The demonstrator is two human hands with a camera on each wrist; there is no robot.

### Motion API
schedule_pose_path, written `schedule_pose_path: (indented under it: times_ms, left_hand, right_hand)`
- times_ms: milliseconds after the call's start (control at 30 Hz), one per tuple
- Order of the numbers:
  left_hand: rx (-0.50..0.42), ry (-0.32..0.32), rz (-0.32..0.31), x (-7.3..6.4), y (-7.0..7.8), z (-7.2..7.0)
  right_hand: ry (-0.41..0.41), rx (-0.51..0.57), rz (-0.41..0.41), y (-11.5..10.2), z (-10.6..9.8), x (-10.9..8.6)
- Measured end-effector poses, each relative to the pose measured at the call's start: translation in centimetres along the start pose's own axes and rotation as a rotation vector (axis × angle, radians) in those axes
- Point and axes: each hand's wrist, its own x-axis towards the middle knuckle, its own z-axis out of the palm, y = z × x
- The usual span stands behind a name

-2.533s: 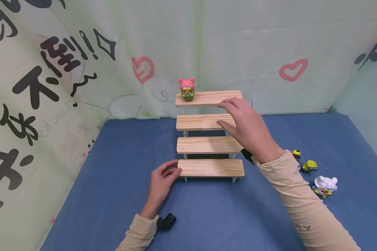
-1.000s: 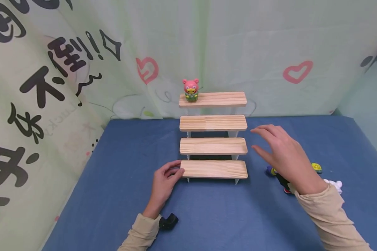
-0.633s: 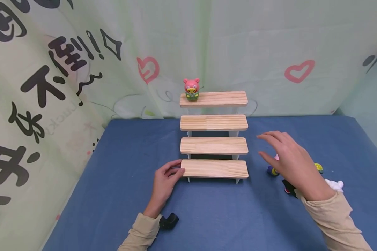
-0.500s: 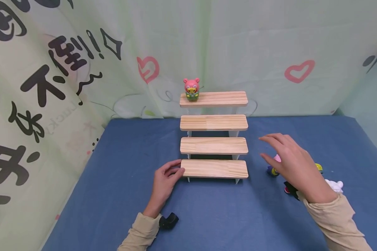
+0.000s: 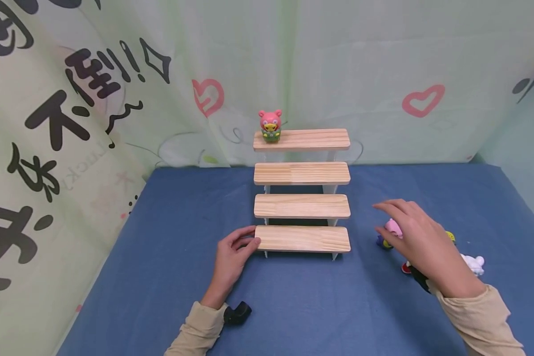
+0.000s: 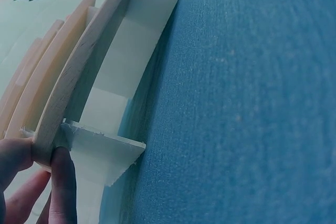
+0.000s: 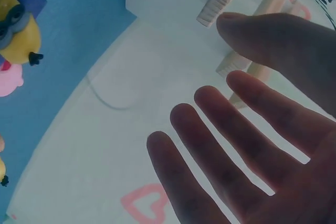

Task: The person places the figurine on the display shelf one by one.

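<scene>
Left of centre, the left hand [image 5: 231, 256] angles up from below, pinching the left end of the lowest board [image 5: 302, 239] on a four-step wooden stand [image 5: 302, 173]; a pink-eared figurine [image 5: 271, 127] tops it. At right, the right hand [image 5: 420, 240] hovers, thumb and fingers wide apart, partly hiding a pink toy [image 5: 392, 226] and a white toy [image 5: 474, 263].
</scene>
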Motion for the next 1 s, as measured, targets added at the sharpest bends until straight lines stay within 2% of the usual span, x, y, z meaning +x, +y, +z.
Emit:
schedule_pose_path:
  times_ms: [567,1000]
  left_hand:
    - [0.002,0.004,-0.004,0.1,0.0,0.0]
    - [0.010,0.002,-0.013,0.0,0.1,0.0]
  right_hand:
    - [-0.089,0.015,0.043,1.1,0.6,-1.7]
    - [-0.159,-0.040,0.099,1.7,1.5,-2.2]
